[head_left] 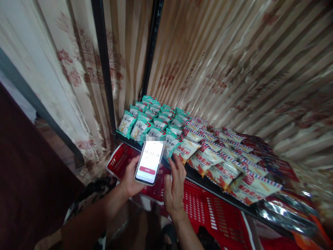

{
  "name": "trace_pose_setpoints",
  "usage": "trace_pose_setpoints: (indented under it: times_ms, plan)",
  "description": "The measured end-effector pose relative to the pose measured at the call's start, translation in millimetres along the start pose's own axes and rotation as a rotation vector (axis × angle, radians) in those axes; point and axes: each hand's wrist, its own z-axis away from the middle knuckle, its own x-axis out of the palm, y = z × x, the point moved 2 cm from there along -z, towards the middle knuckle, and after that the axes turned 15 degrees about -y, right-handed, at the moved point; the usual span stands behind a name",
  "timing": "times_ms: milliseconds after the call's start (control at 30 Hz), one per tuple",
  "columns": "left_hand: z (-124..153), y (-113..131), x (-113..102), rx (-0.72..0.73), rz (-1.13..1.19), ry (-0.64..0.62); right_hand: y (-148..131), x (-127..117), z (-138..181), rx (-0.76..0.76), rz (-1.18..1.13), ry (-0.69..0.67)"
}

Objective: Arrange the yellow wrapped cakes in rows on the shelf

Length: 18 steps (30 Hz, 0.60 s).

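My left hand (129,178) grips a white smartphone (150,162) from its left side, screen up; the screen shows a timer and a red button. Beside the phone's lower right edge hovers my right hand (174,185), fingers extended and slightly apart, holding nothing. Both hands are above a red plastic basket (208,211). Just beyond the phone lies a shelf (197,178) packed with snack bags: teal and white packets (145,119) at the left, red, white and blue packets (218,163) in the middle.
Darker red and silver foil bags (283,208) fill the shelf's right end. A striped floral curtain (221,66) hangs behind the shelf. Black metal uprights (104,69) stand at the shelf's left. A dark reddish surface (28,163) is at far left.
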Motion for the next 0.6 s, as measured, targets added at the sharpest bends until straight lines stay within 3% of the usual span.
trace_pose_setpoints:
  times_ms: [267,600]
  plan:
    - [3,1,-6,-0.063,-0.012,-0.035,0,1,0,0.004,-0.011,-0.002]
    - [13,6,-12,-0.107,-0.025,0.008,1,0,1,0.005,-0.014,-0.014]
